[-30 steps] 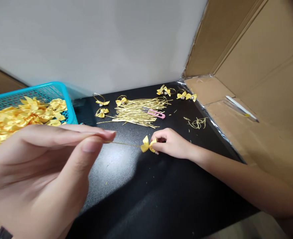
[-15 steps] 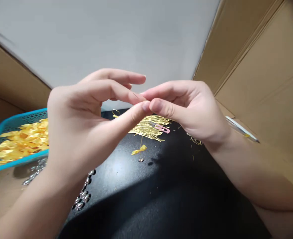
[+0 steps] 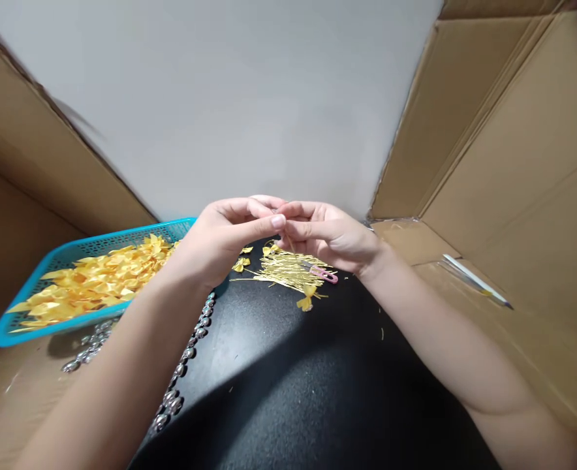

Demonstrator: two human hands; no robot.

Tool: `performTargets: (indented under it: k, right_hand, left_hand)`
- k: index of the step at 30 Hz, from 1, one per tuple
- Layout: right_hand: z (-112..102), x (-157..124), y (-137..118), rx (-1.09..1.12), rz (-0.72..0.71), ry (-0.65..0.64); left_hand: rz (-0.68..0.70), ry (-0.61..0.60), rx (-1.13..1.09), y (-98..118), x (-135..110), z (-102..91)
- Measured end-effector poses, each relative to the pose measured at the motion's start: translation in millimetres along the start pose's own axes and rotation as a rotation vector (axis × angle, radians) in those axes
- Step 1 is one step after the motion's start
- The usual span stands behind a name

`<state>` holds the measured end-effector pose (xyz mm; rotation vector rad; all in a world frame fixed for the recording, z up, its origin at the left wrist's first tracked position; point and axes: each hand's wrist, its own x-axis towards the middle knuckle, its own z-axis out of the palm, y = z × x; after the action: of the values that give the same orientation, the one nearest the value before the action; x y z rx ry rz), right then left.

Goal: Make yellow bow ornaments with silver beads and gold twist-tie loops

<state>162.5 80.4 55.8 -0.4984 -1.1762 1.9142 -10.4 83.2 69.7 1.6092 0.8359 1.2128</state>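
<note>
My left hand (image 3: 224,235) and my right hand (image 3: 330,236) meet fingertip to fingertip above the black mat (image 3: 288,385). Both pinch the ends of a thin gold wire (image 3: 293,251). A small yellow ribbon bow (image 3: 307,300) hangs from that wire just below my right hand, close to the mat. Behind the hands lies a pile of gold wires (image 3: 286,271) with pink snips (image 3: 325,275) on it.
A turquoise basket (image 3: 34,307) full of yellow bows (image 3: 97,281) stands at the left. Silver beads (image 3: 181,365) lie along the mat's left edge. Finished bows (image 3: 242,263) rest behind the left hand. Cardboard walls (image 3: 514,163) enclose the space; a white pen (image 3: 474,279) lies at right.
My hands have moved away from the camera and lower, still pinching the wire together. The view has tilted, and the hanging bow now dangles nearer the wire pile.
</note>
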Motion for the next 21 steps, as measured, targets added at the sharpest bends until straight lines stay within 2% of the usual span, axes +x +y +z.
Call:
performTargets:
  k: [4, 6, 7, 8, 11, 12, 14, 16, 21]
  right_hand:
    - [-0.8, 0.1, -6.1, -0.114, 0.052, 0.089]
    - [-2.0, 1.3, -10.6, -0.198, 0.071, 0.16]
    - [-2.8, 2.3, -12.5, -0.237, 0.075, 0.19]
    - [-3.6, 3.6, -14.2, -0.272, 0.075, 0.212]
    - [-3.9, 9.0, -17.3, -0.329, 0.06, 0.236]
    - [-2.9, 11.1, -17.9, -0.333, 0.049, 0.241]
    - [0.3, 15.4, -18.8, -0.319, 0.018, 0.249]
    - [4.1, 19.2, -20.0, -0.297, -0.03, 0.259]
    - [8.6, 23.1, -24.9, -0.291, -0.121, 0.308]
  left_hand:
    - [0.006, 0.078, 0.016, -18.3, -3.3, 3.4]
    - [0.027, 0.24, 0.135, -34.6, -15.8, 5.0]
    - [0.047, 0.285, 0.228, -44.7, -24.8, 5.6]
    - [0.066, 0.245, 0.309, -55.7, -34.9, 6.3]
    - [0.151, 0.015, 0.546, -88.7, -62.9, 10.7]
    - [0.169, -0.008, 0.608, -97.8, -68.9, 13.7]
    - [0.204, -0.033, 0.687, -110.9, -73.6, 22.4]
    - [0.207, -0.006, 0.715, -116.9, -69.8, 33.2]
    - [0.21, 0.068, 0.697, -115.6, -48.7, 54.7]
